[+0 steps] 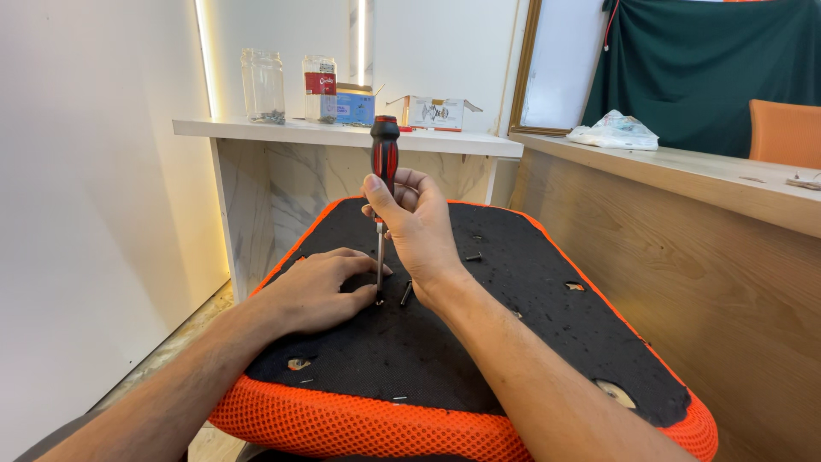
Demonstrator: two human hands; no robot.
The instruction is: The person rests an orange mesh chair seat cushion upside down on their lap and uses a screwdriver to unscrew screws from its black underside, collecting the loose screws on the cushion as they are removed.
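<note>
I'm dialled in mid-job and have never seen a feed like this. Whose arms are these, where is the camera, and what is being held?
There is no machine: one camera worn on a person's head looks down at their own two bare arms. The right hand grips a screwdriver with a red and black handle, held upright, its tip down on the black underside of an orange mesh seat cushion. The left hand rests flat on the cushion, fingers beside the tip. Loose dark screws lie on the black fabric, which has several holes. Behind, a white shelf carries clear jars and small boxes; a wooden counter runs along the right.
</note>
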